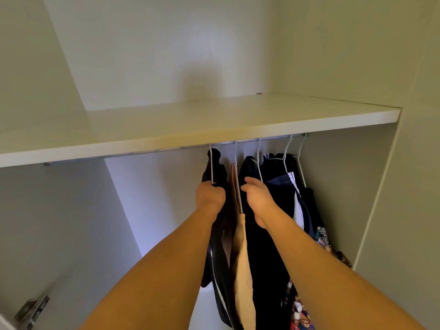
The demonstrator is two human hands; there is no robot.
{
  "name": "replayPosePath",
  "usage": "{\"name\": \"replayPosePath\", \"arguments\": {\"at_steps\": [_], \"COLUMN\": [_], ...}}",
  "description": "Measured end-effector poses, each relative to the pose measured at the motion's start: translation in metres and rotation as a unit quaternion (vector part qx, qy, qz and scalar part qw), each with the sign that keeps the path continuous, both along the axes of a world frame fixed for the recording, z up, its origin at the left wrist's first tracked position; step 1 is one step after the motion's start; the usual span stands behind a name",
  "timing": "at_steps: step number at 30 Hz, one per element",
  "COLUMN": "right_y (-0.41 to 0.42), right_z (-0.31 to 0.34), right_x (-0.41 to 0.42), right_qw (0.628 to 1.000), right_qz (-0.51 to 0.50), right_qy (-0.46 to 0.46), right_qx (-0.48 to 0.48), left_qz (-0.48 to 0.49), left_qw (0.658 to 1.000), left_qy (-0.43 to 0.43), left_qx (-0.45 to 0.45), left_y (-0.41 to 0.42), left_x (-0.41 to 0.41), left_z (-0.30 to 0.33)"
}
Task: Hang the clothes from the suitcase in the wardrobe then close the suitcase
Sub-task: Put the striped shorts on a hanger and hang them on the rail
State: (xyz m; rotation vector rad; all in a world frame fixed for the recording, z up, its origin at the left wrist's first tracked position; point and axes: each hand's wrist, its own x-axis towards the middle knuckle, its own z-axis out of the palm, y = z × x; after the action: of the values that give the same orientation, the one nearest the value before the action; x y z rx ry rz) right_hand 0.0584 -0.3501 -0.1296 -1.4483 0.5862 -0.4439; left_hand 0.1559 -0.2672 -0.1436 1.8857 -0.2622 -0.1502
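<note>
Inside the wardrobe, a metal rail (250, 140) runs under the white shelf (190, 129). Several white wire hangers hook over it with clothes on them. My left hand (210, 194) grips the leftmost hanger (211, 163), which carries a dark garment (219, 270). To its right hangs a beige garment (241, 265) on its own hanger. My right hand (258, 198) rests with relaxed fingers against a dark navy garment (266, 258) beside the beige one. Further right hang a navy and white piece (297, 198) and a patterned one (298, 310). The suitcase is out of view.
The wardrobe's right side panel (381, 198) stands close to the hung clothes. Left of the clothes the rail is bare and the back wall (154, 198) shows. A door hinge (33, 310) sits at the lower left, another hinge (342, 258) at the right.
</note>
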Motion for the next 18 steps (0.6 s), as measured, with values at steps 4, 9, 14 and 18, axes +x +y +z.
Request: {"name": "replayPosePath", "arguments": {"at_steps": [4, 9, 14, 18], "right_y": [-0.007, -0.012, -0.013, -0.012], "right_z": [-0.003, -0.012, -0.02, -0.021], "right_x": [0.003, 0.007, 0.006, 0.007], "right_qw": [1.0, 1.0, 1.0, 1.0], "right_qz": [0.002, -0.005, -0.011, -0.02], "right_qy": [-0.011, -0.016, -0.005, -0.008], "right_qx": [-0.002, 0.003, 0.002, -0.007], "left_qz": [0.004, -0.015, -0.042, -0.054], "left_qw": [1.0, 0.999, 0.998, 0.997], "left_qy": [0.019, 0.037, 0.015, 0.0], "left_qx": [0.003, 0.029, 0.052, 0.057], "left_y": [-0.007, -0.015, -0.02, -0.016], "left_x": [0.005, 0.001, -0.001, -0.006], "left_z": [-0.013, -0.029, -0.03, -0.029]}}
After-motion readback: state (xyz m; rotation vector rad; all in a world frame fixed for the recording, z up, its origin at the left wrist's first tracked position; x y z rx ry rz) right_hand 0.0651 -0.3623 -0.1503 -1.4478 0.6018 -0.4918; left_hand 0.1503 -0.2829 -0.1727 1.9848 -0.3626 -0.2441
